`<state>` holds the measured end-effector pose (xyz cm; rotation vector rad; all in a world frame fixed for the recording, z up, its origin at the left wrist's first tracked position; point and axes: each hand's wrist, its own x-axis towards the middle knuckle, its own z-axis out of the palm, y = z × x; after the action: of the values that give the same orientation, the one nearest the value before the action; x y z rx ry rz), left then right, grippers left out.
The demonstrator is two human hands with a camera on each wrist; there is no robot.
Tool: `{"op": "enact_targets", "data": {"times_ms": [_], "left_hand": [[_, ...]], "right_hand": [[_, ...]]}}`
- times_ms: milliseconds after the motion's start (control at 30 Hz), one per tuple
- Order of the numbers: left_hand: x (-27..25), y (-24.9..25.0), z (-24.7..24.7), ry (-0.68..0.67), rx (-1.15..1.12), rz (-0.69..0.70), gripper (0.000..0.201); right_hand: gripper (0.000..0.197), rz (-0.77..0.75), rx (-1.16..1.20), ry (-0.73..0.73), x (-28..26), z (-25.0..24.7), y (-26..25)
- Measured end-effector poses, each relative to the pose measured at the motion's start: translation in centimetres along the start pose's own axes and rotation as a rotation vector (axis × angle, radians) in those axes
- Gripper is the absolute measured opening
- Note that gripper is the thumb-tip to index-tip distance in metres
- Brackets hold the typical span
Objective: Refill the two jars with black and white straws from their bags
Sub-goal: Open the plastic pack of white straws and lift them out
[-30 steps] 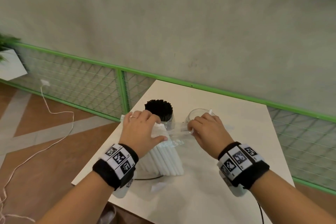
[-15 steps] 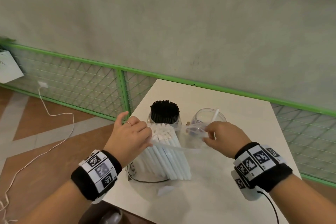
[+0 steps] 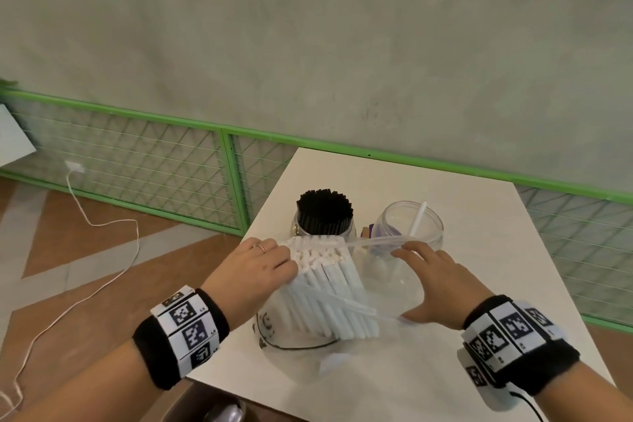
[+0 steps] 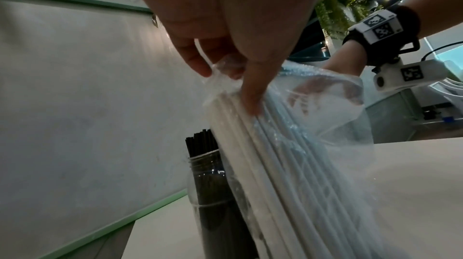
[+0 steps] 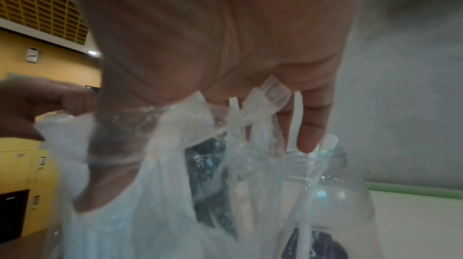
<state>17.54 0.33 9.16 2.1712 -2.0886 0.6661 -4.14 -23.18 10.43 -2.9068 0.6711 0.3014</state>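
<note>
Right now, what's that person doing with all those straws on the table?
A person is opening a clear plastic bag of white paper straws standing on the white table. The left hand pinches one side of the bag's mouth and the right hand pulls the other side apart. Behind it, one clear jar is packed with black straws; the other clear jar holds just one white straw.

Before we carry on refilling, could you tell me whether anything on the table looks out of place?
Nothing is spilled or damaged. The right jar holds only a single white straw, leaning askew, while the left jar is packed with black straws.
</note>
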Motion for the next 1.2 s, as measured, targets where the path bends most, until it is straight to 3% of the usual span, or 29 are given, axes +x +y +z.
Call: {"op": "enact_targets", "data": {"times_ms": [100,267,367,467,567,667,733,800,900,967,1033,1133,1200], "left_hand": [[-0.1,-0.4,0.6,0.042,-0.019,0.014,0.020],[-1.4,1.0,2.1,0.020,-0.218,-0.128,0.008],[-2.7,1.9,2.3,-0.073,-0.430,-0.211,0.020],[-2.6,1.9,0.9,0.014,-0.615,-0.418,0.024],[-0.6,1.0,-0.3,0.083,-0.547,-0.525,0.062],[1.8,0.1,-0.6,-0.140,-0.496,-0.522,0.115],[3.0,-0.3,0.3,-0.327,-0.527,-0.492,0.129],[3.6,-0.5,1.5,-0.431,-0.598,-0.491,0.129],[3.3,-0.3,3.0,-0.390,-0.619,-0.525,0.122],[3.1,0.1,3.5,-0.337,-0.614,-0.530,0.116],[3.0,0.4,3.7,-0.297,-0.623,-0.533,0.110],[2.9,1.2,3.7,-0.248,-0.612,-0.524,0.100],[2.8,1.8,3.6,-0.214,-0.582,-0.504,0.095]], "right_hand": [[0.103,0.005,0.052,-0.001,-0.1,1.0,-0.7],[0.108,0.032,0.110,-0.005,0.0,2.6,-1.6],[0.114,0.047,0.132,-0.010,0.1,3.4,-2.0],[0.120,0.056,0.151,-0.004,0.2,4.1,-2.6],[0.125,0.057,0.162,-0.011,0.2,4.9,-2.9],[0.127,0.060,0.160,-0.034,0.2,5.7,-3.0],[0.123,0.068,0.128,-0.051,0.1,5.8,-3.2],[0.109,0.068,0.084,0.009,-0.2,5.3,-3.7],[0.073,0.009,0.025,0.305,-0.5,3.9,-4.6],[0.063,-0.016,0.019,0.447,-0.3,3.1,-5.2],[0.074,-0.014,0.022,0.411,0.2,2.2,-6.3],[0.104,0.039,0.060,0.219,1.6,1.4,-7.6],[0.112,0.080,0.145,0.166,2.7,1.0,-8.3]]}}
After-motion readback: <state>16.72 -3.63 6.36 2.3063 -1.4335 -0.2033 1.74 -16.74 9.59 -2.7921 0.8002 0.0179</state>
